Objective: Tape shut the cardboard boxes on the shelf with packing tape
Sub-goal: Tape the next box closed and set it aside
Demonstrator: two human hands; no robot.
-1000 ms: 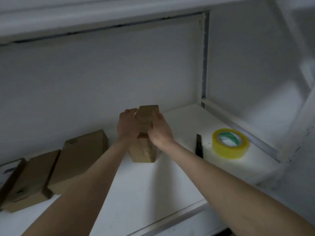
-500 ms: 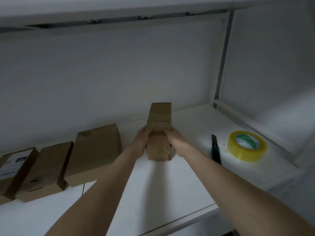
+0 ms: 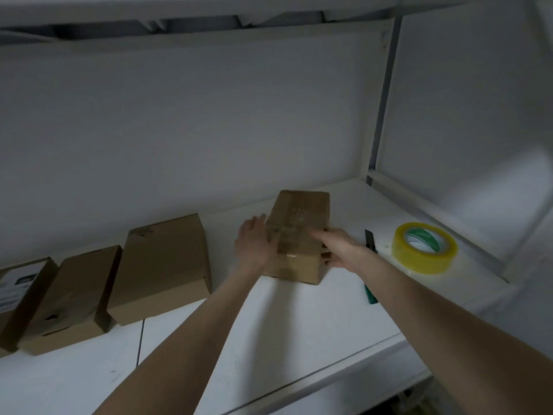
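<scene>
A small brown cardboard box (image 3: 299, 223) with clear tape over its top lies flat on the white shelf (image 3: 299, 339). My left hand (image 3: 253, 247) presses flat against its left side, thumb on the top edge. My right hand (image 3: 338, 250) holds the near right corner, one finger stretched across the top. A yellow roll of packing tape (image 3: 419, 262) lies flat to the right, apart from both hands. Between the roll and the box lies a dark utility knife (image 3: 370, 241), partly hidden behind my right forearm.
Three more brown boxes lie in a row on the left: a large one (image 3: 164, 265), a middle one (image 3: 74, 295) and one with a white label (image 3: 18, 289) at the frame edge. A grey upright post (image 3: 383, 115) and a side rail bound the shelf on the right.
The box stood on end between both hands; it now lies flat on the shelf. My hands have slid down to its sides. The view has shifted left.
</scene>
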